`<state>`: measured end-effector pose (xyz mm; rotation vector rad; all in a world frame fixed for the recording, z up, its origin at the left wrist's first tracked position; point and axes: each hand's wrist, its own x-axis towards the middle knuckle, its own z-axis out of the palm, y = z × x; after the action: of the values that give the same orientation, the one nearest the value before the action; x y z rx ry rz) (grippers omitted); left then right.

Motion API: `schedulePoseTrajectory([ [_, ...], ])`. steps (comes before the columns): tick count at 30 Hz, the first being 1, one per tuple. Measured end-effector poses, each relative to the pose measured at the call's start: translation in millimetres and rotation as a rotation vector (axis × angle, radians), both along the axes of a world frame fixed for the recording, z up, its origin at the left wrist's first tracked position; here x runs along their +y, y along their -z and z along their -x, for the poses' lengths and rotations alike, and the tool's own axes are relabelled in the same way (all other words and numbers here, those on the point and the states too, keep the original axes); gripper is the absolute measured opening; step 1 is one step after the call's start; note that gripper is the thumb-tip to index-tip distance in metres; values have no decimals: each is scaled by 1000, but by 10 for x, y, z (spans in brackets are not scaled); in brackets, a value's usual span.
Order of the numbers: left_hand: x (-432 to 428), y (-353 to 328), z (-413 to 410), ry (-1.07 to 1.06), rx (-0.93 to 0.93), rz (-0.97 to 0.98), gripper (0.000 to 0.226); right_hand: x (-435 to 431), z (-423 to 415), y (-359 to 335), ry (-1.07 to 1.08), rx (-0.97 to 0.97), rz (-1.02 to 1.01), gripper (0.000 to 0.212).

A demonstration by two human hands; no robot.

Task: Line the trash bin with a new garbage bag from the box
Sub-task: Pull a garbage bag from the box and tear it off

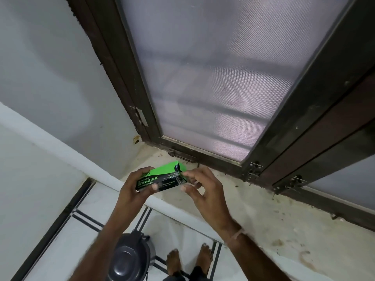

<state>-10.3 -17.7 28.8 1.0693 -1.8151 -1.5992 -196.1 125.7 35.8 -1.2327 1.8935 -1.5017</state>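
Observation:
A green and black box of garbage bags [162, 177] is held over the front edge of a window sill. My left hand [135, 186] grips its left end, thumb on the black front face. At the box's right end my right hand [199, 186] has its fingers spread, with the fingertips touching or just off the end flap. Down on the floor, under my left forearm, stands a dark grey trash bin [127, 258] with its lid closed.
The beige sill [253, 207] is dusty, with bits of dirt. Behind it is a mesh window [213, 78] in a dark brown frame with latches. A white wall stands to the left. My bare feet [188, 260] rest on white tiles with black stripes.

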Motion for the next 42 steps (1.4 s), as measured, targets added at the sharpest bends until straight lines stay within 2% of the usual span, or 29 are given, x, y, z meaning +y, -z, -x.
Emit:
schedulePoseTrajectory([
  [7, 10, -50, -4, 17, -1, 2, 48, -10, -3, -71, -62, -59, -39, 56],
  [9, -25, -53, -28, 33, -20, 6, 49, -17, 7, -100, -71, -87, -66, 58],
  [17, -144, -39, -106, 53, -71, 60, 59, -9, 30, -97, 18, -103, -48, 23],
  [20, -154, -60, -105, 41, -75, 76, 60, -23, -40, -75, 64, -204, -10, 8],
  [23, -148, -92, -111, 38, -66, 84, 60, -43, -114, -44, 124, -330, 8, 17],
  [28, -130, -107, -157, 7, -51, 50, 60, -51, -156, -78, 144, -530, 70, 15],
  [31, -125, -91, -173, 7, -60, 56, 60, -75, -159, -76, 123, -582, 81, 11],
  [33, -117, -87, -174, 11, -68, 56, 60, -108, -174, -66, 107, -595, 83, 17],
  [38, -114, -83, -178, 21, -89, 96, 51, -150, -195, -24, 125, -459, 52, 42],
  [42, -122, -147, -179, 62, -110, 163, 59, -136, -159, -23, 62, -462, 11, 55],
])
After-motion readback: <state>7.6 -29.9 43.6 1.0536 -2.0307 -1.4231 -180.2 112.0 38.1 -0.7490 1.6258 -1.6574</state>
